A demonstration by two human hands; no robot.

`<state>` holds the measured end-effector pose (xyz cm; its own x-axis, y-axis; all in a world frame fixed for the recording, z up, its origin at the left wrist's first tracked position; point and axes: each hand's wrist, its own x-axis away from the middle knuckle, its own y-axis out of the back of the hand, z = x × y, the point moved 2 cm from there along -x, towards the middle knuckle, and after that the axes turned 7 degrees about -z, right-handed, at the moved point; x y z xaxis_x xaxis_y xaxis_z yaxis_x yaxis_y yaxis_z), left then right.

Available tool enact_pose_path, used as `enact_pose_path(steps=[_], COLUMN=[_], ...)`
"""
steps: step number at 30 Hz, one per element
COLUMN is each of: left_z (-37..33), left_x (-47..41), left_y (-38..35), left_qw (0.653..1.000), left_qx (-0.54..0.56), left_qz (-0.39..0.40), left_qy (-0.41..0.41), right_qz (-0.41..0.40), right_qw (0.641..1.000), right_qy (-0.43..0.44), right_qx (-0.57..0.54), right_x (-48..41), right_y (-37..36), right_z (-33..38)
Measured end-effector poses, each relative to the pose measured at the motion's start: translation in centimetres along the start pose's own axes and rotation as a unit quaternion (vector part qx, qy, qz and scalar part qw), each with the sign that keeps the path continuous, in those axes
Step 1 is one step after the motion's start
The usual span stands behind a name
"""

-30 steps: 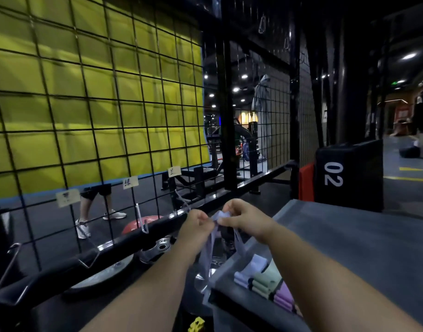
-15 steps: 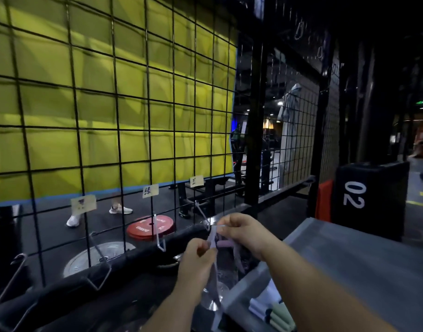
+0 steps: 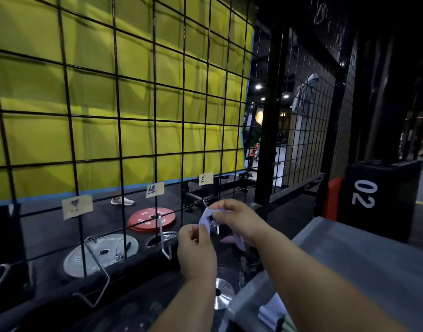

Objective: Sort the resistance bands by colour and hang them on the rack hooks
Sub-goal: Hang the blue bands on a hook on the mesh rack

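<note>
A pale lilac-blue resistance band [image 3: 206,218] is stretched between my two hands in front of a black wire grid rack [image 3: 119,121]. My left hand [image 3: 196,250] pinches its lower end; my right hand [image 3: 236,219] pinches its upper end, and the rest of the loop hangs under my right wrist. Three paper colour labels are taped to the grid: left [image 3: 76,206], middle [image 3: 154,190], right [image 3: 205,179]. Wire hooks stick out below the left label [image 3: 97,267] and the middle label [image 3: 163,238]. The right hook [image 3: 204,202] is just behind the band. More folded bands [image 3: 275,315] lie at the bottom right.
A grey table top [image 3: 363,264] lies to the right, with a black box marked 02 [image 3: 382,200] beyond it. Behind the grid, a red weight plate [image 3: 150,219] and a silver plate [image 3: 97,255] lie on the dark floor. A yellow padded wall [image 3: 109,92] fills the background.
The view has swung left and closer to the grid. Both hands have raised the band toward the right label's hook, and the folded bands have slid to the frame's bottom edge.
</note>
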<state>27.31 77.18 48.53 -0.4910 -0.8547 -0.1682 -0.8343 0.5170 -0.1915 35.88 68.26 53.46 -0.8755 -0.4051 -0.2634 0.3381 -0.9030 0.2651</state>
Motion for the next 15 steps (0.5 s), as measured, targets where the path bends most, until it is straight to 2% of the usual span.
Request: enact_pose_path(steps=[7, 15], left_z=[-0.3, 0.6], left_x=[0.4, 0.5], left_y=[-0.9, -0.8], left_qw=[1.000, 0.996], left_qx=[-0.017, -0.029], left_qz=[-0.007, -0.079], left_qy=[-0.005, -0.018], right_qz=[0.021, 0.045], right_qw=[0.998, 0.994], right_qy=[0.024, 0.031], right_qx=[0.063, 0.093], right_x=[-1.7, -2.3], right_y=[0.2, -0.7], right_z=[-0.6, -1.5])
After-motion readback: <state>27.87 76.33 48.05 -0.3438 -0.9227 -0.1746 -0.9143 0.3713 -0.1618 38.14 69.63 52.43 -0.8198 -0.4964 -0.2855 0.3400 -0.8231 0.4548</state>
